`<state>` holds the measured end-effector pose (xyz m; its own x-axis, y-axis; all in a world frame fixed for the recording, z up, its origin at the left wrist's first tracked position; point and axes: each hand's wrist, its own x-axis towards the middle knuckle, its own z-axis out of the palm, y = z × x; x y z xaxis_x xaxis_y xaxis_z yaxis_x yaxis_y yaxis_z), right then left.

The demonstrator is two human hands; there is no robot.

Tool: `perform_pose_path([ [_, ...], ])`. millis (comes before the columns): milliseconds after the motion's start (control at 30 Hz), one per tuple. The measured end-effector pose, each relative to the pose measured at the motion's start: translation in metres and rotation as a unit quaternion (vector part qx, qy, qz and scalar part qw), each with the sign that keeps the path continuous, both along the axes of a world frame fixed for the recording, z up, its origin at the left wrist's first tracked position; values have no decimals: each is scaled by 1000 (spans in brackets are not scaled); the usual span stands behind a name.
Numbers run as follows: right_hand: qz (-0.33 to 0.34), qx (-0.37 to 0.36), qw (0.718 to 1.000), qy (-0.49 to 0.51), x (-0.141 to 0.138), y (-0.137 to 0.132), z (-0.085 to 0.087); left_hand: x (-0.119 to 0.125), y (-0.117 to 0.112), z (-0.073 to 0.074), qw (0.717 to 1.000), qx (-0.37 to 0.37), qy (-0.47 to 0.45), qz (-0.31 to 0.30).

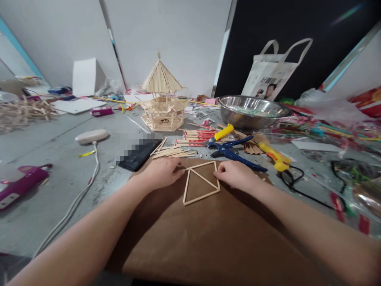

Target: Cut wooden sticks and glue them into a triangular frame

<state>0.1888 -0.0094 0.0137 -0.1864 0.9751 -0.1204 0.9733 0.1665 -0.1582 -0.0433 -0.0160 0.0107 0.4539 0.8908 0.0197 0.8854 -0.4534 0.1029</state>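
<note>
A square frame of thin wooden sticks [201,197] with one diagonal lies flat on a brown board [208,238]. My left hand [162,173] rests at the frame's far left corner, fingers curled and pinched on the stick ends there. My right hand [235,174] sits at the far right corner, fingers bent and pressing on that corner. Just beyond the hands lies a loose pile of plain sticks [172,151].
A stick-built pavilion model [162,99] stands further back, a steel bowl [253,109] to its right. Blue-handled cutters [232,151], a yellow-handled tool [274,157], red-tipped sticks [195,137], a black phone [138,156], a white cable [86,178] and a magenta device [18,184] surround the board.
</note>
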Motion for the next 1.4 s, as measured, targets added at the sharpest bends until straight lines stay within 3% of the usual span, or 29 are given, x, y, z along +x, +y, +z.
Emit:
perform_pose_path([
  [133,-25,-29,999,0,-2,-1,3,0,0,-1,1000,-2,-11,-8],
  [400,-19,2,999,-48,-10,1,7,1,-1,1,1000,-10,-10,-6],
  [700,-36,0,999,-27,-11,11,1,2,-1,6,999,-28,-16,1],
  [1400,-60,-39,997,30,-2,2,-2,-1,0,7,999,-27,-30,1],
])
